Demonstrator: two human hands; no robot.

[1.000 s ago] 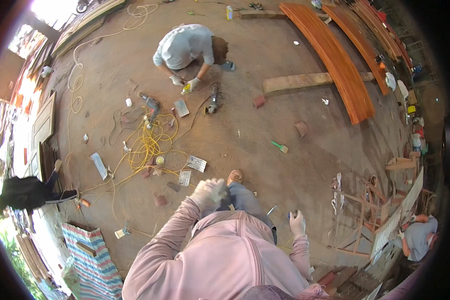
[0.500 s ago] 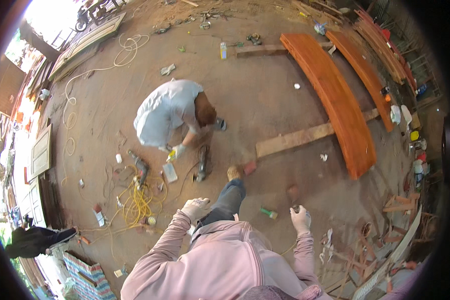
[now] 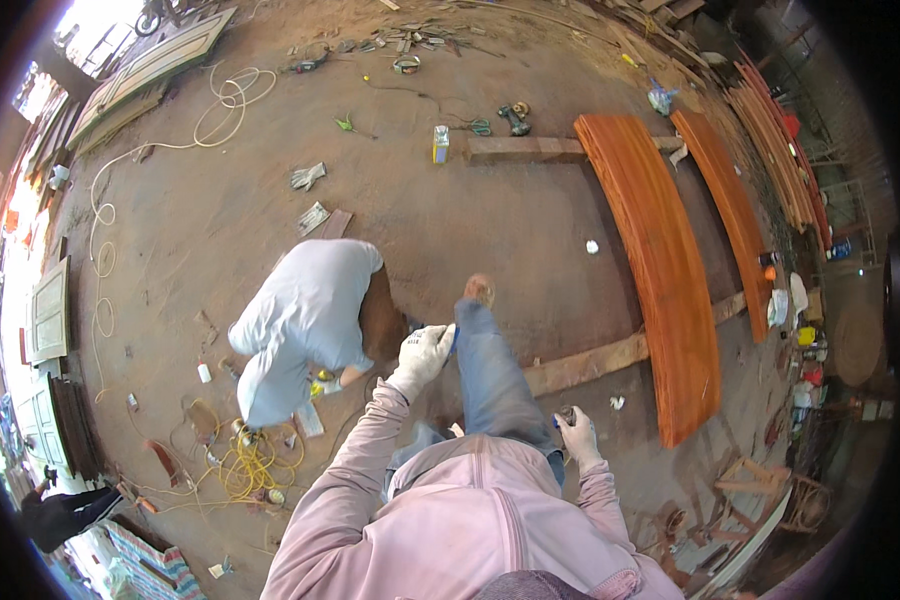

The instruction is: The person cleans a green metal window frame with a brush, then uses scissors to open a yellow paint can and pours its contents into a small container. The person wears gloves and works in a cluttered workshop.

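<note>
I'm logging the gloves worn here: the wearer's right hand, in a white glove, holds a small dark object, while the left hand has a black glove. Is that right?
Not quite: the left hand's glove is white, not black, as the head view shows. The white-gloved right hand does hold a small dark object.

Off to the left I see a pale hose [image 3: 232, 108] looping over the dusty floor [image 3: 450, 220], with a loose glove [image 3: 308, 177] lying apart from it. A co-worker [image 3: 305, 315] in a light shirt bends low near tangled yellow cord [image 3: 242, 472]; farther off, a small upright container [image 3: 441, 146] stands near a dark power tool [image 3: 516, 121].
</note>
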